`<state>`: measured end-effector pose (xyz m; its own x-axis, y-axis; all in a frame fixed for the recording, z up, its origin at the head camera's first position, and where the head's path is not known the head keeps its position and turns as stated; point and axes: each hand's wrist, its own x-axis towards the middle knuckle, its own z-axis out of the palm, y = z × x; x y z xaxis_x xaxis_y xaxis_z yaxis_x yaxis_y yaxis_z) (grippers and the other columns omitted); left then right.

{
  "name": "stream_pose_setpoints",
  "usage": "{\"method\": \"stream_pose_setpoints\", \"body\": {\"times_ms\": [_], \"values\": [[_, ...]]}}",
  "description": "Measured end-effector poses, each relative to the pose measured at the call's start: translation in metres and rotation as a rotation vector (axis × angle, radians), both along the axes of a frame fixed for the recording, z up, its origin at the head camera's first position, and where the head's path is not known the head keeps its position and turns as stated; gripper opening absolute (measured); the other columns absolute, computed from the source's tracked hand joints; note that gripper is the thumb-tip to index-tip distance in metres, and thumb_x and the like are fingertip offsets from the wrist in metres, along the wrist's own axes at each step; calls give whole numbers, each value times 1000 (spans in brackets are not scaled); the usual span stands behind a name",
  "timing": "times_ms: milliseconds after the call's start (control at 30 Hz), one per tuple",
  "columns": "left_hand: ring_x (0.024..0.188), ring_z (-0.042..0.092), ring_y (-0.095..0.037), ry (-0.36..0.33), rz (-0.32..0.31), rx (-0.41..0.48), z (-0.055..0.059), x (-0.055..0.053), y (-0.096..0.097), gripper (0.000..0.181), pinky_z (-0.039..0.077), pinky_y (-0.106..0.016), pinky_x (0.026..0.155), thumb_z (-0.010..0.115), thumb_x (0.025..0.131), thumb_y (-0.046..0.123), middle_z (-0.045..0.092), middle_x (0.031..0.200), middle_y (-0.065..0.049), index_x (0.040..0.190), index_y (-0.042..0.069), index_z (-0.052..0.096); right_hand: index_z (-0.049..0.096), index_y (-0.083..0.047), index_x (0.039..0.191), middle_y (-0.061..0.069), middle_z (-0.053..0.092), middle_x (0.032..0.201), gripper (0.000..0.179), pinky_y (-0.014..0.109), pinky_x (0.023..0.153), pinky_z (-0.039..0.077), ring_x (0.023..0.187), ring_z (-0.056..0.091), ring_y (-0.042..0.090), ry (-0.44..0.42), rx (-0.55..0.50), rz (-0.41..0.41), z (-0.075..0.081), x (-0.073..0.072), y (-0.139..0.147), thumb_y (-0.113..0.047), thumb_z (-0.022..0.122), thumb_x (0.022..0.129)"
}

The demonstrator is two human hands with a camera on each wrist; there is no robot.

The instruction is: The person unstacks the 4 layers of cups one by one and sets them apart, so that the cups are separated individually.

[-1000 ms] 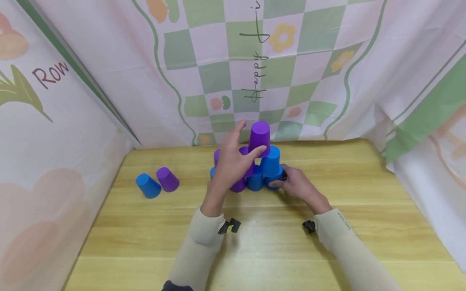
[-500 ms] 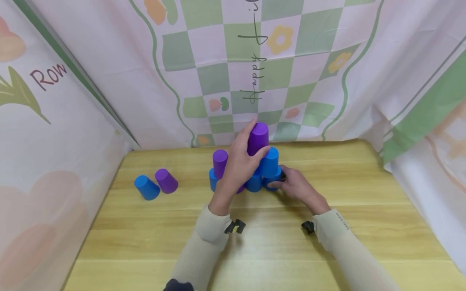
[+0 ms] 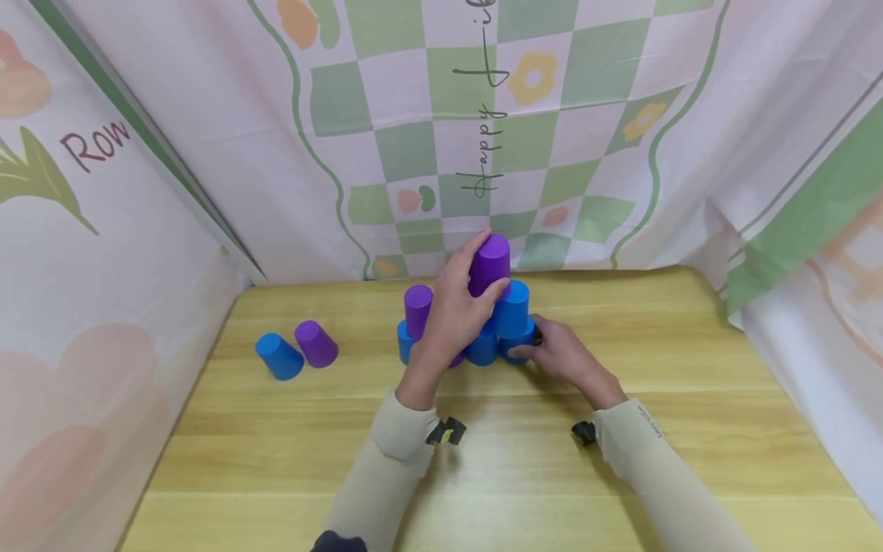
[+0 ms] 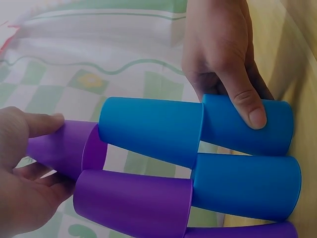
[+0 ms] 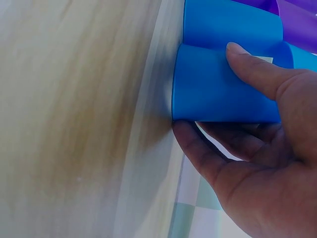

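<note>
Upside-down cups stand stacked in a pyramid on the table. My left hand [image 3: 455, 307] grips the topmost purple cup [image 3: 490, 264] between thumb and fingers. In the left wrist view, that cup's rim meets a blue cup [image 4: 148, 126] and a purple cup [image 4: 133, 203] of the row below. Another purple cup [image 3: 417, 307] sits at that row's left end. At the bottom right, my right hand [image 3: 569, 353] holds a blue cup [image 5: 223, 87], thumb on its near side. Beside it stands another blue cup [image 4: 247, 188]. In the head view, my left hand hides part of the pyramid's middle.
Left of the pyramid, a blue cup [image 3: 279, 356] and a purple cup [image 3: 316, 343] stand apart from it, close together. A patterned curtain [image 3: 407, 149] hangs behind the wooden table [image 3: 524, 475], with more cloth at both sides.
My left hand has moved slightly right and closed its fingers around the top purple cup, uncovering the purple cup at the left of the middle row. My right hand keeps its place.
</note>
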<state>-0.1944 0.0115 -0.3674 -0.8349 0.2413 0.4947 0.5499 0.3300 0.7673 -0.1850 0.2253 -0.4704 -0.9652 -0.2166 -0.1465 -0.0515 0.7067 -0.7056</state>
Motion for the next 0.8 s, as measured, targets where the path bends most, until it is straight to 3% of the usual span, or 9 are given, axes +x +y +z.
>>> {"method": "stream_pose_setpoints", "body": {"times_ms": [800], "values": [[137, 58, -22, -3, 18, 34, 8, 16, -12, 71, 52, -43, 113, 74, 99, 14, 54, 154, -6, 162, 22, 40, 53, -1, 145, 23, 66, 136, 58, 63, 107, 52, 117, 66, 38, 20, 9, 0, -1, 1, -1, -33, 72, 101]]}}
